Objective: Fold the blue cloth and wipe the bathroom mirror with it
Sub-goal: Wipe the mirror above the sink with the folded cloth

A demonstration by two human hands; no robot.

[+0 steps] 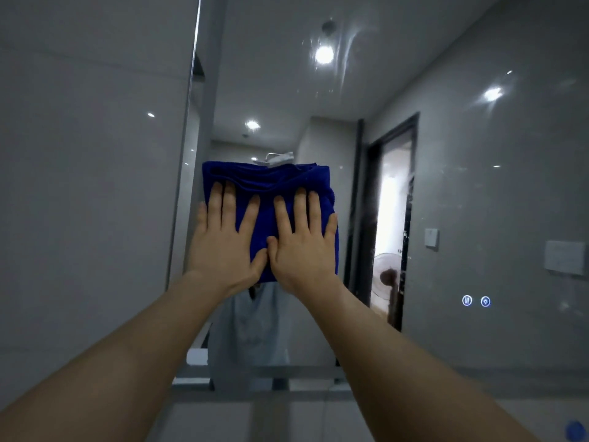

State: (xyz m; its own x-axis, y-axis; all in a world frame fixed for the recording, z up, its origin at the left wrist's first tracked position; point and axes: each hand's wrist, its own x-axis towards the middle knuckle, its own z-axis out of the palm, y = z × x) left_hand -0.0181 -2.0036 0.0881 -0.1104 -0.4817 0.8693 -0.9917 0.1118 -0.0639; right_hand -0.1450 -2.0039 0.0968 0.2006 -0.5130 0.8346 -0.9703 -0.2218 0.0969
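A folded blue cloth (pixel 269 183) lies flat against the bathroom mirror (pixel 462 173), a little left of the middle of the head view. My left hand (pixel 224 237) presses on its left half with fingers spread and pointing up. My right hand (pixel 302 240) presses on its right half the same way, and the two thumbs touch at the cloth's lower middle. Both palms are flat on the cloth. Smears and streaks show on the glass near the top.
The mirror's left edge (pixel 186 129) meets a grey tiled wall (pixel 79 170). Two lit touch buttons (pixel 476 301) sit on the glass at the lower right. The reflection shows a dark door frame (pixel 411 193), ceiling lights and a fan. A ledge (pixel 261 390) runs below the mirror.
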